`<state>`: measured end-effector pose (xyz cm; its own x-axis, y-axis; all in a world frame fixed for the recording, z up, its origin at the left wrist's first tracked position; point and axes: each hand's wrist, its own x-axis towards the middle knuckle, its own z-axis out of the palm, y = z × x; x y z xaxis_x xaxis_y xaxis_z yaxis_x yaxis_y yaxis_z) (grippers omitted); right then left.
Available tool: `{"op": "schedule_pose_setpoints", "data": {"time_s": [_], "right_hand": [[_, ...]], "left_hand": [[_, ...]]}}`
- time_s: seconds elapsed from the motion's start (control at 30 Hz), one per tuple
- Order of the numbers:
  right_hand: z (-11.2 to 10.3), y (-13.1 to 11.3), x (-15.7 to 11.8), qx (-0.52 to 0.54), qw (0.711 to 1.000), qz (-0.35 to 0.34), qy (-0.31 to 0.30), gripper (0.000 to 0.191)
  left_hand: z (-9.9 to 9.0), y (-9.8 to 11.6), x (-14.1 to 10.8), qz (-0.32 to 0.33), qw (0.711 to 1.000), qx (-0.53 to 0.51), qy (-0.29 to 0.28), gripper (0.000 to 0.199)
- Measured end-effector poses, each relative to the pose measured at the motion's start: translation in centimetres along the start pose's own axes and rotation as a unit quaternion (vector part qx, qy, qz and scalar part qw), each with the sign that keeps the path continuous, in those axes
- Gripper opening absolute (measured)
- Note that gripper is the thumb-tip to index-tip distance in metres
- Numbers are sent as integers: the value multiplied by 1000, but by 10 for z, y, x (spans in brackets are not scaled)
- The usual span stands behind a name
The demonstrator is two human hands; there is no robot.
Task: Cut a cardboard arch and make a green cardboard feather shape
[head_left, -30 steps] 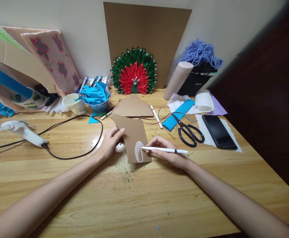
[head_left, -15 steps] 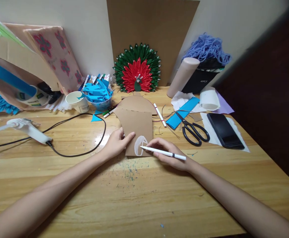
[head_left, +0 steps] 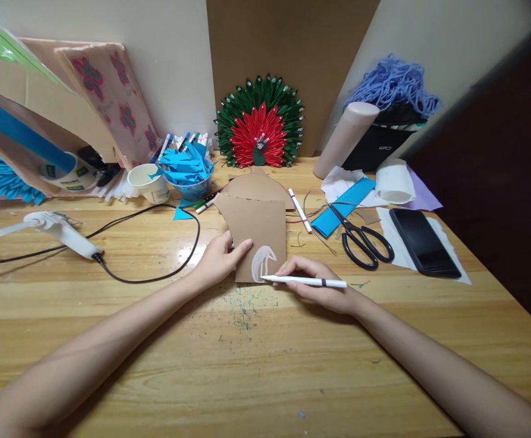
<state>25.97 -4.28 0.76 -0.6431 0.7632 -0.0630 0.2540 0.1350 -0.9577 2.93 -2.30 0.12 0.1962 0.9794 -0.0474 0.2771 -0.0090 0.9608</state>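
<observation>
A brown cardboard piece (head_left: 258, 225) lies on the wooden table, with a white curved shape (head_left: 260, 263) drawn near its lower edge. My left hand (head_left: 223, 255) grips the cardboard's left edge, thumb on top and fingers partly hidden beneath. In my right hand (head_left: 315, 284) is a white marker (head_left: 308, 281), held like a pen, its tip touching the cardboard at the bottom of the white shape. Another rounded cardboard piece (head_left: 274, 185) shows behind the first.
Black-handled scissors (head_left: 366, 244), a blue strip (head_left: 343, 207) and a phone (head_left: 424, 243) lie right. A glue gun (head_left: 62, 234) with a looping cord is left. Behind stand a paper cup (head_left: 149, 184), a tub of blue scraps (head_left: 192, 187) and a red-green peacock (head_left: 260, 131).
The marker tip has moved down to the lower end of the white shape. The whole view has shifted slightly, so the things on the table appear farther right. Both hands keep their hold.
</observation>
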Motion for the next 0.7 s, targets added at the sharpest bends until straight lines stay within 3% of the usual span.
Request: {"op": "schedule_pose_setpoints", "data": {"time_s": [0.1,0.23,0.37,0.5,0.63,0.7], "right_hand": [[1,0,0,5,999,-3,48,18],[0,-2,0,-4,1000,-2,-9,19],[0,-2,-1,-9,999,-8,37,20],[0,-1,-1,-12,1000,1,-19,18],[0,-3,-1,-20,999,2,27,19],[0,-3,-1,-27,1000,3,9,19]], "left_hand": [[0,0,0,-2,1000,5,0,37],[0,-1,0,-1,1000,7,-2,37],[0,0,0,4,1000,11,2,38],[0,-1,0,2,1000,11,1,38],[0,-2,0,7,1000,7,-3,39],[0,-2,0,10,1000,3,-4,39]]}}
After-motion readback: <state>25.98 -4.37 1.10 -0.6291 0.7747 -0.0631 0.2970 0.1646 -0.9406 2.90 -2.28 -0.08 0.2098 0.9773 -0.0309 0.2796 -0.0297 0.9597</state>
